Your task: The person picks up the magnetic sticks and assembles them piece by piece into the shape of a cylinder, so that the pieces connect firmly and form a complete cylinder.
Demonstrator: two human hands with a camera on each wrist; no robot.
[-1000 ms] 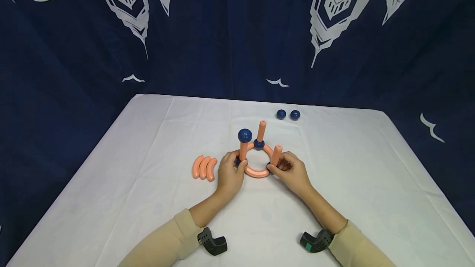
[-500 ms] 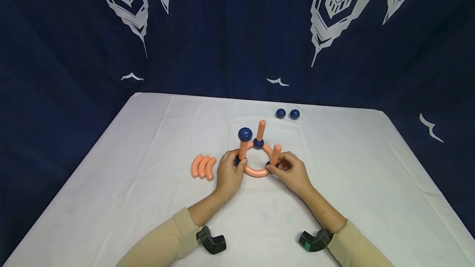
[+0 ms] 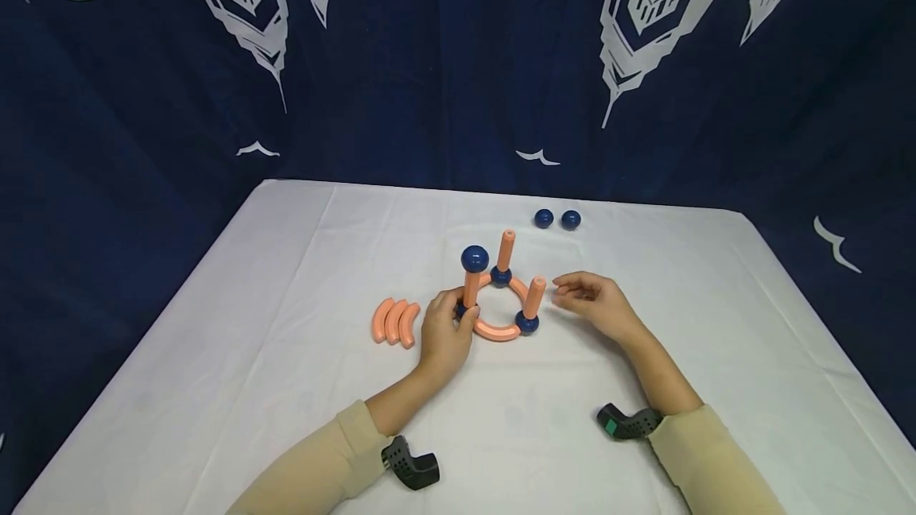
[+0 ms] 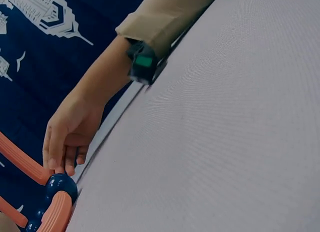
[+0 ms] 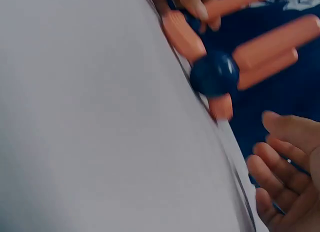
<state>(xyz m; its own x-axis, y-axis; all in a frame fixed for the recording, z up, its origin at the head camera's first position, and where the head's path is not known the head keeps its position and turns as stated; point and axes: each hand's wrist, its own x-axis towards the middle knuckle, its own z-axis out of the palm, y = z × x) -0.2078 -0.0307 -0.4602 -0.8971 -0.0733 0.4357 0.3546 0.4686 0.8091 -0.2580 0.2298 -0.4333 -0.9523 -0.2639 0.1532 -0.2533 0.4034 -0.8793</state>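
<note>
A ring of curved orange sticks [image 3: 497, 332] joined by blue balls [image 3: 527, 323] lies on the table. Straight orange sticks [image 3: 506, 251] stand up from the three balls, and the left one bears a larger-looking blue ball [image 3: 475, 258] on top. My left hand [image 3: 445, 334] pinches the ring's left ball at the foot of that stick, its fingers partly hiding the ball. Off to the right of the ring, my right hand [image 3: 594, 302] hovers with loosely bent fingers and nothing in them. The right wrist view shows a gap between this hand [image 5: 290, 172] and the nearest ball [image 5: 215, 73].
Several curved orange pieces, three side by side [image 3: 393, 323], lie left of my left hand. Two loose blue balls [image 3: 556, 219] rest near the table's far edge. A white cloth covers the table [image 3: 286, 388], and a dark blue printed curtain [image 3: 401, 86] hangs behind.
My right hand has let go of the ring's right ball and moved away to the right and slightly back. The left hand and the ring stay in place.
</note>
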